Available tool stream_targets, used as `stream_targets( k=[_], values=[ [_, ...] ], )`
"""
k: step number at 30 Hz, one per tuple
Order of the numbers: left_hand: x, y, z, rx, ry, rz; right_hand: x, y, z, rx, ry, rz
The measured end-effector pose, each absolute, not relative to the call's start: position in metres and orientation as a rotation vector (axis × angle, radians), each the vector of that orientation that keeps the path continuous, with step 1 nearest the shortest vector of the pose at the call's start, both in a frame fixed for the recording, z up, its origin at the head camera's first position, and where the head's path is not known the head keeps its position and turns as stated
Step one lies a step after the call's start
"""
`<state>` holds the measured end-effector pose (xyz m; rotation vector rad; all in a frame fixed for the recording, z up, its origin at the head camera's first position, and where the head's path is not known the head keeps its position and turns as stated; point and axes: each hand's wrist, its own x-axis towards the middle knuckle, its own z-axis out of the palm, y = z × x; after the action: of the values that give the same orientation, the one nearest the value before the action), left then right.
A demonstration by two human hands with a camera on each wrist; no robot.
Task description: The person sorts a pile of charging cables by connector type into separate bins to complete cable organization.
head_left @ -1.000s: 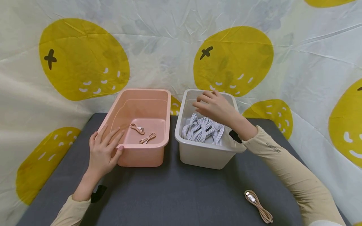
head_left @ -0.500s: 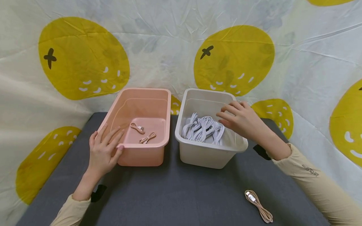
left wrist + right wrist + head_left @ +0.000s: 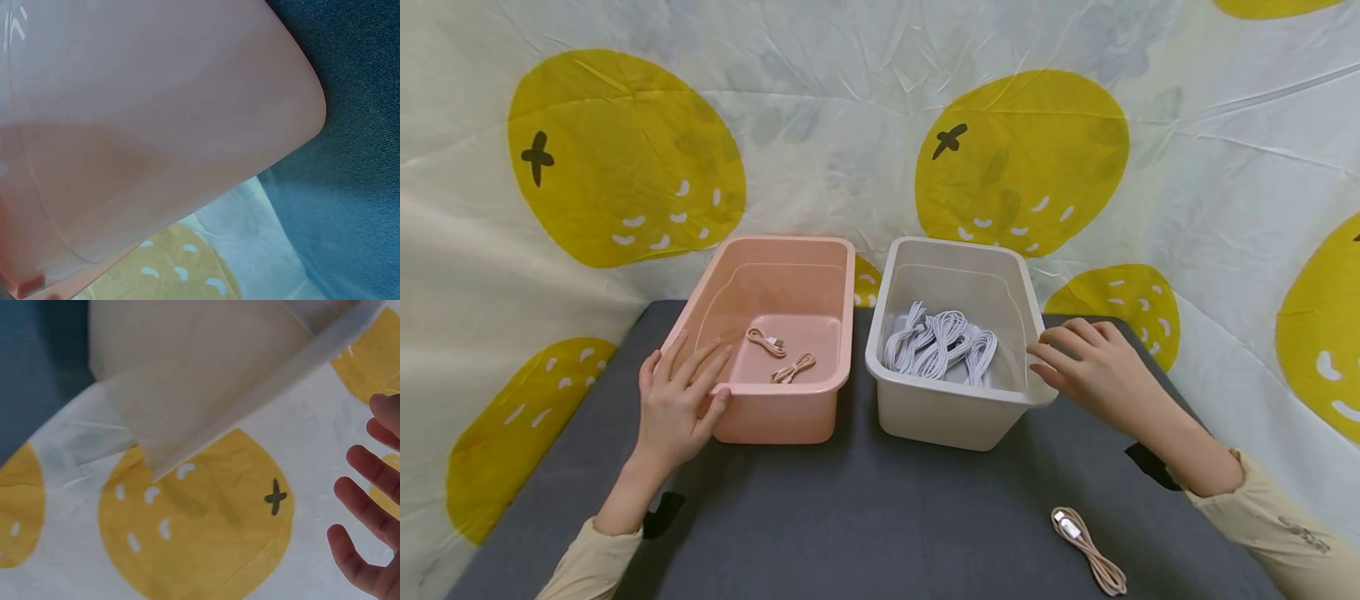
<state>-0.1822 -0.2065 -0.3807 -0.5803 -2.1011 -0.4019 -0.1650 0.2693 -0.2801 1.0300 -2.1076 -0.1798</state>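
Note:
My left hand (image 3: 673, 408) rests at the near left corner of a pink plastic bin (image 3: 775, 414), fingers spread over its left rim and thumb at the front. Two coiled beige charging cables, one a USB cable (image 3: 765, 342) and the other a small tied bundle (image 3: 793, 367), lie on that bin's floor. Beside the right rim of a whitish bin (image 3: 951, 417) is my right hand (image 3: 1097, 375), holding nothing, its fingers loosely bent. Several bundled white cables (image 3: 940, 343) fill part of the whitish bin. The left wrist view shows mostly the pink bin's outer wall (image 3: 169, 112).
A longer coiled beige USB cable (image 3: 1088, 550) lies on the dark grey tabletop (image 3: 880, 517) at the front right. A narrow gap separates the two bins. Behind them hangs a white cloth (image 3: 835, 150) printed with yellow fruit shapes.
From above the whitish bin, my right hand has moved right and toward me, past its right rim. My left hand, the bins and the cables stay where they were.

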Motion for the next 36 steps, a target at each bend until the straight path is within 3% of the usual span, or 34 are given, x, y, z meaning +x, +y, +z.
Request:
stream_targets(
  k=[18, 36],
  values=[
    [-0.184, -0.207, -0.383, -0.575, -2.102, -0.4, -0.105, 0.311, -0.338, 0.892, -2.222, -0.217],
    [-0.184, -0.206, -0.383, -0.576, -2.11, -0.402, -0.081, 0.314, -0.41, 0.814, -2.317, -0.203]
  ],
)
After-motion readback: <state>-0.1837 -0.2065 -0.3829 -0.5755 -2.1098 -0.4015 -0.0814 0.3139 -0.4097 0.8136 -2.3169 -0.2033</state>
